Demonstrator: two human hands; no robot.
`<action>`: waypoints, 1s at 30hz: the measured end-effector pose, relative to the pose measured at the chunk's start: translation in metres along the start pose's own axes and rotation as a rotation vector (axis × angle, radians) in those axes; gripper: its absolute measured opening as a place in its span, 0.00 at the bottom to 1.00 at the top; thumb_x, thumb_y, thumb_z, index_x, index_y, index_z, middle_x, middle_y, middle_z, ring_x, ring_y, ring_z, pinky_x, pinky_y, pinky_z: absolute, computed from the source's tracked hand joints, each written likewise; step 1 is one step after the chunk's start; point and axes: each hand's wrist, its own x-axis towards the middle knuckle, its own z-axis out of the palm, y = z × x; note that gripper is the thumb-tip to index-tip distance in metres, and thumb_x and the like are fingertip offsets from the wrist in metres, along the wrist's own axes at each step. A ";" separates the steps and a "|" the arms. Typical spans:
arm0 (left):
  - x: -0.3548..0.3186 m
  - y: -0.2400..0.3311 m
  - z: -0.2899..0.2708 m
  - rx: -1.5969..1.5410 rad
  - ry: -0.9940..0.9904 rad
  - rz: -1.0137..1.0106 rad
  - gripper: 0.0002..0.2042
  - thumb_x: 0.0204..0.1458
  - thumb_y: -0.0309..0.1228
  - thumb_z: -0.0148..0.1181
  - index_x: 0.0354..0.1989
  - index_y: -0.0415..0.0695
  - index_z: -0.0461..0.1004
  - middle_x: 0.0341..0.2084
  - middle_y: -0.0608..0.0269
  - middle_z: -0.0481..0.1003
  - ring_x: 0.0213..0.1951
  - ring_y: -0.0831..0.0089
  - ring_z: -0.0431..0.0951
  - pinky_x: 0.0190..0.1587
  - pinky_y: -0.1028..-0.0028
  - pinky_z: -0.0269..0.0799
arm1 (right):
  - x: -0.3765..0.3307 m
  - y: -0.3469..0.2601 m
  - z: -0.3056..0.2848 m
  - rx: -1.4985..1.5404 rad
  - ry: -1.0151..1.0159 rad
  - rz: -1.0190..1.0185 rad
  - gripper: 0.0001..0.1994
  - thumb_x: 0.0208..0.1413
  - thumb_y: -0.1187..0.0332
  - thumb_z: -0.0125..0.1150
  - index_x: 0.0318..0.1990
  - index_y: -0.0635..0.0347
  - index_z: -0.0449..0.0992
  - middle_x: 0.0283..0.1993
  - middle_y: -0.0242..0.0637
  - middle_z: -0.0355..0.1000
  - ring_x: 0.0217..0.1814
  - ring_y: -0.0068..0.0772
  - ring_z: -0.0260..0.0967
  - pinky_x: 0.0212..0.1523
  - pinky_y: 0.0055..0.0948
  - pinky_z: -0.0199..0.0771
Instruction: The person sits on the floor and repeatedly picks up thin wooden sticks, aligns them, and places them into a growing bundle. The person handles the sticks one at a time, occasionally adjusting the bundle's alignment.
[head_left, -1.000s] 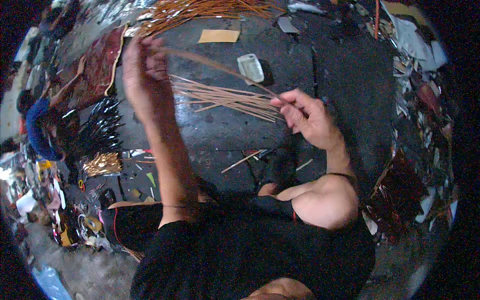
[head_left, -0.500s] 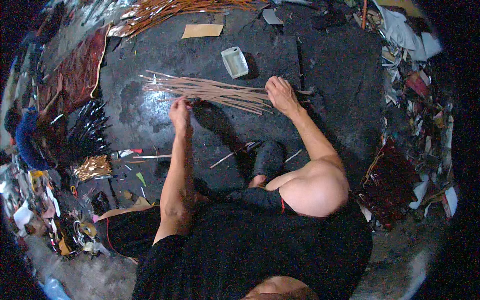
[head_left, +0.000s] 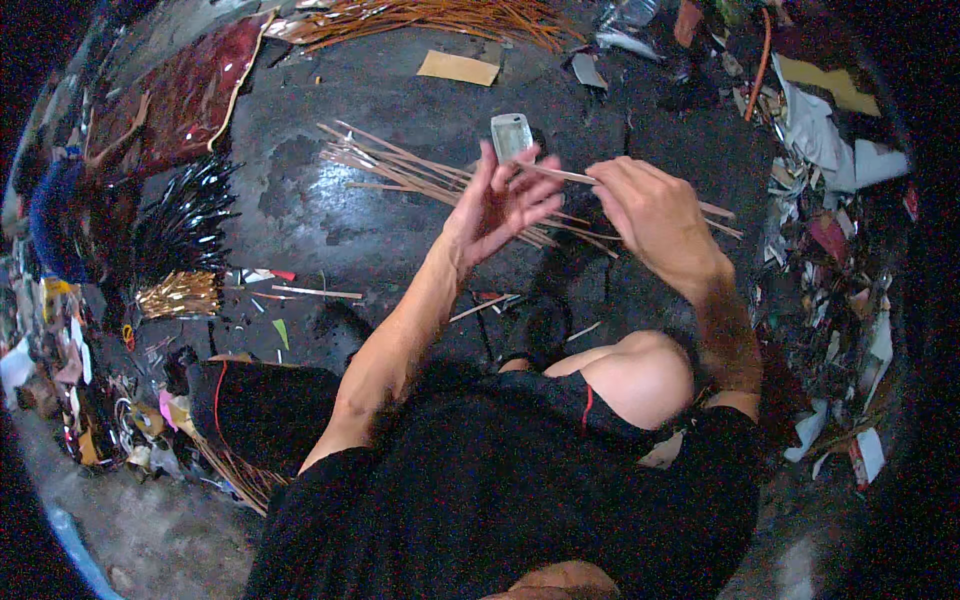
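My right hand (head_left: 660, 220) is closed around a thin pale brown strip (head_left: 568, 176), gripped above the dark floor surface. The strip's left end reaches the fingers of my left hand (head_left: 490, 205), which is open with its palm turned up and fingers spread, slightly blurred. Below both hands lies a loose pile of similar strips (head_left: 400, 170), fanned out to the left and partly hidden by my left hand. Just beyond my left fingertips stands a small whitish rectangular tub (head_left: 508, 122), its lower part covered by the hand.
Rust-brown rods (head_left: 430, 22) lie along the far edge, near a tan card piece (head_left: 458, 68). At left are a black bristly bundle (head_left: 190, 215) and a golden bundle (head_left: 180, 295). Paper scraps (head_left: 820, 140) heap along the right. Short offcuts (head_left: 318, 292) lie nearer me.
My left hand has moved right and opened out toward the right hand. My right hand has lifted off the pile with a strip. The view has shifted slightly.
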 end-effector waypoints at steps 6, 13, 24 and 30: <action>0.003 0.056 0.034 0.135 0.401 0.387 0.15 0.55 0.36 0.56 0.48 0.43 0.68 0.39 0.61 0.73 0.45 0.69 0.73 0.48 0.70 0.71 | 0.019 -0.008 -0.023 0.275 -0.012 0.113 0.13 0.54 0.69 0.54 0.47 0.58 0.69 0.36 0.47 0.73 0.36 0.50 0.73 0.35 0.43 0.72; -0.064 0.109 -0.152 0.481 0.991 0.304 0.26 0.50 0.55 0.55 0.45 0.43 0.69 0.34 0.64 0.71 0.35 0.75 0.70 0.39 0.71 0.68 | 0.076 -0.014 0.168 0.268 -0.293 0.030 0.27 0.51 0.59 0.61 0.53 0.69 0.65 0.54 0.54 0.65 0.55 0.50 0.65 0.54 0.41 0.66; -0.047 0.074 -0.216 0.760 0.877 0.113 0.19 0.54 0.44 0.50 0.17 0.45 0.70 0.10 0.68 0.66 0.11 0.76 0.64 0.13 0.73 0.55 | 0.072 -0.082 0.319 -0.002 0.121 0.266 0.29 0.43 0.67 0.65 0.55 0.63 0.62 0.48 0.48 0.62 0.52 0.48 0.59 0.50 0.45 0.58; -0.039 0.075 -0.205 0.606 0.927 0.058 0.16 0.51 0.41 0.56 0.38 0.40 0.71 0.24 0.65 0.74 0.20 0.78 0.73 0.19 0.79 0.67 | 0.088 -0.062 0.316 0.103 0.016 0.384 0.22 0.40 0.68 0.67 0.44 0.62 0.66 0.48 0.48 0.61 0.51 0.52 0.61 0.47 0.48 0.62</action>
